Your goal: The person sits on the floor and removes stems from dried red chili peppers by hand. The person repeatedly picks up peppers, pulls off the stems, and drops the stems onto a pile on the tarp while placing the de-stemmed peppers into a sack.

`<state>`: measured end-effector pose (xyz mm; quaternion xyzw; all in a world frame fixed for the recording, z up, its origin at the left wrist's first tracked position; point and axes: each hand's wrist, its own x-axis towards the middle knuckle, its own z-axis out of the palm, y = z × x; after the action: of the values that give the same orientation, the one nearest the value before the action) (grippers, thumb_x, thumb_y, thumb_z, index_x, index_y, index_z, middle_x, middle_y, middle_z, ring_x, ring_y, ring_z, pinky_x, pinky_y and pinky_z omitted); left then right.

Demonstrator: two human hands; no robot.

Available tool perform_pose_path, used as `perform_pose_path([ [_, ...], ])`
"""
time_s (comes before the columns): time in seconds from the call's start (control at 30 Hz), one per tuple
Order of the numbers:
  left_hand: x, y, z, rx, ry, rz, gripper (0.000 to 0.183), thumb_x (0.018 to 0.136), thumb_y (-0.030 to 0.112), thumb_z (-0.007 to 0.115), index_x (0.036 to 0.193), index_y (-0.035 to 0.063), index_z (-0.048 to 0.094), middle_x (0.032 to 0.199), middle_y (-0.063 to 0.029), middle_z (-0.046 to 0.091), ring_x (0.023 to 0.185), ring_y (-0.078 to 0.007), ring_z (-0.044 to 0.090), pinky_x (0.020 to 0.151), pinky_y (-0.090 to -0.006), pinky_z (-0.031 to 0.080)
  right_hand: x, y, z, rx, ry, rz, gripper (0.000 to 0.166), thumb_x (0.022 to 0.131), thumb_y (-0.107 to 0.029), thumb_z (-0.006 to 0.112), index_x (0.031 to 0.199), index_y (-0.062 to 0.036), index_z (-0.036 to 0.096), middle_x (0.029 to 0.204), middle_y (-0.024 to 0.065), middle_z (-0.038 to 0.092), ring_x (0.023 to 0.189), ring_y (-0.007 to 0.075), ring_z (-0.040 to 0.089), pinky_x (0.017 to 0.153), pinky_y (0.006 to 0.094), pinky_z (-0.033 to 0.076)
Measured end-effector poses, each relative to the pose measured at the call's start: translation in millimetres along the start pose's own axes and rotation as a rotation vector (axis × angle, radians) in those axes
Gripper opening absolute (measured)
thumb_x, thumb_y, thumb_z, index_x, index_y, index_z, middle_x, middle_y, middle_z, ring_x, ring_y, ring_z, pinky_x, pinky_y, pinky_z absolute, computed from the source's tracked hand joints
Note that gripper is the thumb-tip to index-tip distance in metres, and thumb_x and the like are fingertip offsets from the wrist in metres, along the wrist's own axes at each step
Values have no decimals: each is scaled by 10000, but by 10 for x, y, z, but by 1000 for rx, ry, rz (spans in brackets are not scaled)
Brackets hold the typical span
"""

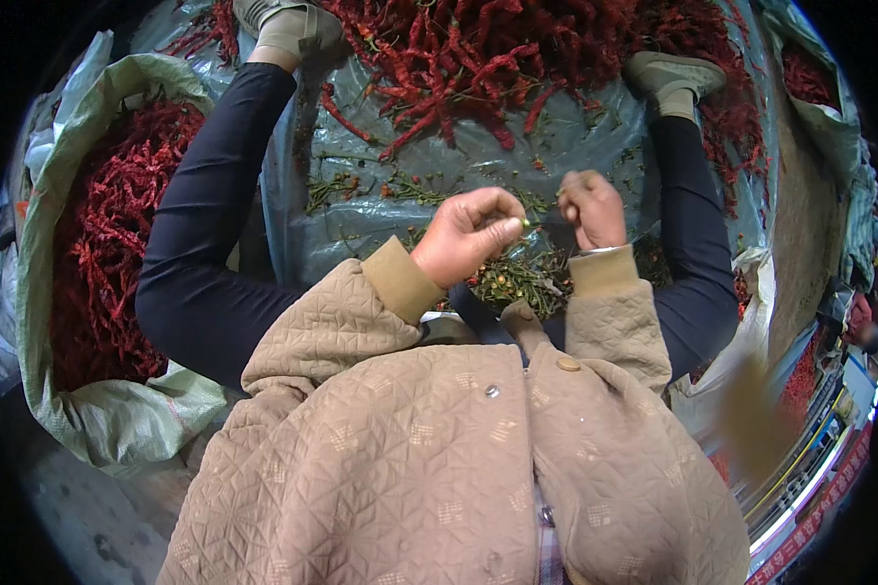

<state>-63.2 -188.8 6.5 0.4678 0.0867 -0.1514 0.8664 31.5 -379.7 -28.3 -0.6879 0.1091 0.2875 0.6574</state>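
My left hand is curled over the plastic sheet, thumb and forefinger pinching a small green chilli stem. To its right, my right hand is raised with bent fingers; whether it holds anything cannot be told. The hands are apart. Beneath them lies a heap of green chilli stems with a few red and orange bits. Farther forward, a big pile of dried red chillies spreads over the bluish plastic sheet, with loose stems scattered in front of it.
An opened woven sack full of red chillies stands at the left. My shoes flank the pile. Another woven sack with chillies is at the upper right. More red chillies and a blurred brown shape lie lower right.
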Motion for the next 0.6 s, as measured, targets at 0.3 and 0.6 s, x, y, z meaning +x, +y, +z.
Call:
perform_pose_path([
  [0.3,115,-139,-217,-162,203,-108,113,874,104,516,938,34,454,679,18,407,506,-47,321,440,-193,274,657,370,462,-1046,251,-616,236,701,-210,662,795,-12,574,777,178,572,762,347,550,665,427,433],
  [0.6,234,-91,-287,787,293,439,151,782,24,586,931,24,605,911,-93,581,757,-183,571,660,-272,457,113,-79,327,-1308,94,-260,142,749,-146,600,773,-29,524,761,196,583,744,406,548,634,465,431],
])
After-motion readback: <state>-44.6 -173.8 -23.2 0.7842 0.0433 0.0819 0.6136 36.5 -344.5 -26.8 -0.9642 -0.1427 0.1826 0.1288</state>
